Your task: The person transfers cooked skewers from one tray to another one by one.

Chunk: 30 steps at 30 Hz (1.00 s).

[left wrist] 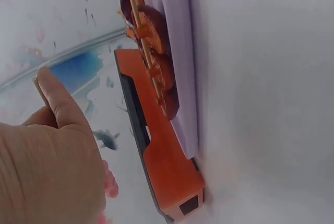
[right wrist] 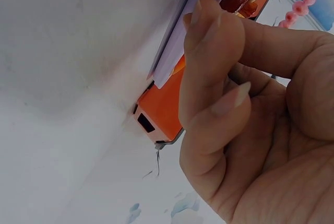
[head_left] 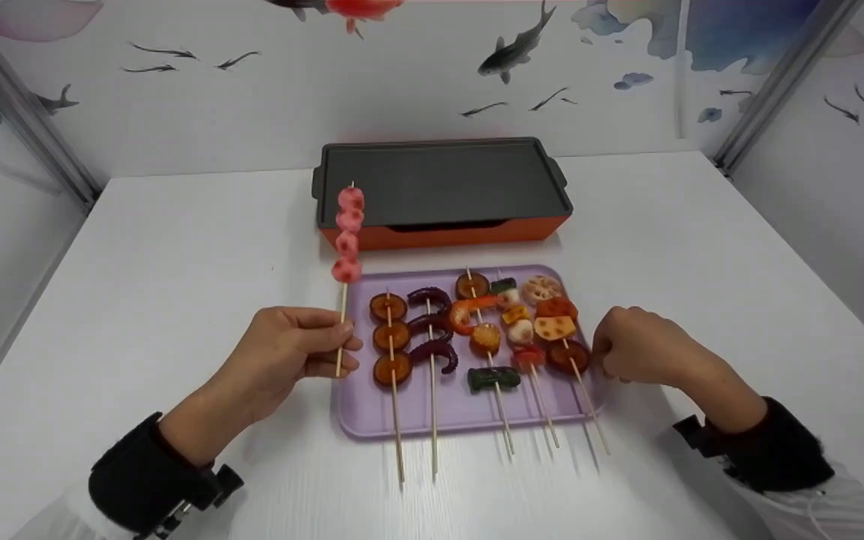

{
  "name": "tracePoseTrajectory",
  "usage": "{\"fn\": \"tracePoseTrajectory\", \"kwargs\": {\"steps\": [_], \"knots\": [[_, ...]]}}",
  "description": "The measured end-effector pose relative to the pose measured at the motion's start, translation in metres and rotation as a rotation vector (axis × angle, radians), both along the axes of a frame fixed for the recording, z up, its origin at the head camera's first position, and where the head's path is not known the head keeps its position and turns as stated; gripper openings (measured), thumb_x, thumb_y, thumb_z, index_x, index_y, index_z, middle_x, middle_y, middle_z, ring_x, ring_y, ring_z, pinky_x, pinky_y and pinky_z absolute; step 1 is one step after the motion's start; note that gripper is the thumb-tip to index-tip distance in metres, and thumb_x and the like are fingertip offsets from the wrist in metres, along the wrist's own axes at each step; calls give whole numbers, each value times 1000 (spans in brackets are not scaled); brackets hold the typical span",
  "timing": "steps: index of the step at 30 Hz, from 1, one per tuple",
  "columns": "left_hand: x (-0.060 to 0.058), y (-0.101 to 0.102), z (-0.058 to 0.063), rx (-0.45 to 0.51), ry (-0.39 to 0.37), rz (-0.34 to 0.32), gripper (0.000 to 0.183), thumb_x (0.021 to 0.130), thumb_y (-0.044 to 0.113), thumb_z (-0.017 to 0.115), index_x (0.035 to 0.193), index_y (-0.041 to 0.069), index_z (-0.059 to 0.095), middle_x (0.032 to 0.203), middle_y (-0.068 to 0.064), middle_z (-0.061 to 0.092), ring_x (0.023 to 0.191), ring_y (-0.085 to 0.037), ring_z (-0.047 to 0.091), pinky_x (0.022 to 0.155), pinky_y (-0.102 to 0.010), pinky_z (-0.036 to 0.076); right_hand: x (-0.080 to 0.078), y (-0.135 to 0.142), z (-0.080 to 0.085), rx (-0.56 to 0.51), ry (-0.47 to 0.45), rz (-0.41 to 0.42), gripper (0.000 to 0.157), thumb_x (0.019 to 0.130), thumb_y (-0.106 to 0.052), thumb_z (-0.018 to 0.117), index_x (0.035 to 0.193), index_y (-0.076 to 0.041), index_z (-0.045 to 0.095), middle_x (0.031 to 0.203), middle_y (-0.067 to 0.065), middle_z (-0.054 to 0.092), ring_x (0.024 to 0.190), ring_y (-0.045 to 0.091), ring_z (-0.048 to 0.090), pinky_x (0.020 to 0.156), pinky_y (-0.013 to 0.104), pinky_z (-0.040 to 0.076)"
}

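My left hand (head_left: 282, 349) pinches the lower stick of a skewer with pink balls (head_left: 348, 244) between thumb and fingers. That skewer stands nearly upright over the left edge of a lilac tray (head_left: 357, 409). On the tray lie a skewer of brown round slices (head_left: 390, 337), a skewer of dark purple tentacles (head_left: 432, 326) and several mixed skewers, one with a green piece (head_left: 493, 378). By the tray's right edge is my right hand (head_left: 646, 349), its fingers loosely curled. In the right wrist view nothing shows within these fingers (right wrist: 219, 114); their tips overlap the tray's edge.
Behind the tray stands an orange grill (head_left: 447, 236) with a flat dark top plate (head_left: 439, 184). The white table (head_left: 199, 247) spreads to both sides. White panels (head_left: 237, 112) with painted fish rise at the back and sides. Skewer sticks jut past the tray's front rim.
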<state>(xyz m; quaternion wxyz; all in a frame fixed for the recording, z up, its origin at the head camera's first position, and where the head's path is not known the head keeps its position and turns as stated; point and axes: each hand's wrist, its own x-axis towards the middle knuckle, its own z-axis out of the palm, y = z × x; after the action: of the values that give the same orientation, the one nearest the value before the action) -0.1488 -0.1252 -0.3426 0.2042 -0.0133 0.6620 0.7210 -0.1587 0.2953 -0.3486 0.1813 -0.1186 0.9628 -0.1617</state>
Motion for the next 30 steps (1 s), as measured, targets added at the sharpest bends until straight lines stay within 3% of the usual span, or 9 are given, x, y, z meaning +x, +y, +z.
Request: {"fn": "tracePoseTrajectory", "kwargs": {"steps": [6,12,23,30], "knots": [[25,-6,-2,-7,-41,-110,31,94,9,73,114,-14,67,89,-13,74,74,-18,74,72,-31,62,0,1,0,-13,6,0,27,74,8,55,77,-11,74,55,-3,58,52,13,50,47,29,36],[39,-9,-3,-36,-77,-173,28,94,7,72,112,-14,67,89,-15,75,76,-20,75,72,-31,62,0,0,1,-8,-5,-13,26,75,8,56,79,-10,75,57,-2,58,52,14,49,47,29,36],[60,-2,-26,-50,-149,-206,24,94,5,71,108,-13,68,87,-15,75,75,-21,75,71,-32,62,0,1,1,2,1,-9,26,75,7,57,81,-10,76,58,-2,59,52,14,51,46,29,37],[65,0,-32,-42,-163,-197,21,94,4,72,105,-13,68,88,-17,75,76,-21,75,71,-31,62,1,0,1,-5,4,-6,27,74,8,55,78,-9,75,58,-2,60,53,14,51,47,29,38]]}}
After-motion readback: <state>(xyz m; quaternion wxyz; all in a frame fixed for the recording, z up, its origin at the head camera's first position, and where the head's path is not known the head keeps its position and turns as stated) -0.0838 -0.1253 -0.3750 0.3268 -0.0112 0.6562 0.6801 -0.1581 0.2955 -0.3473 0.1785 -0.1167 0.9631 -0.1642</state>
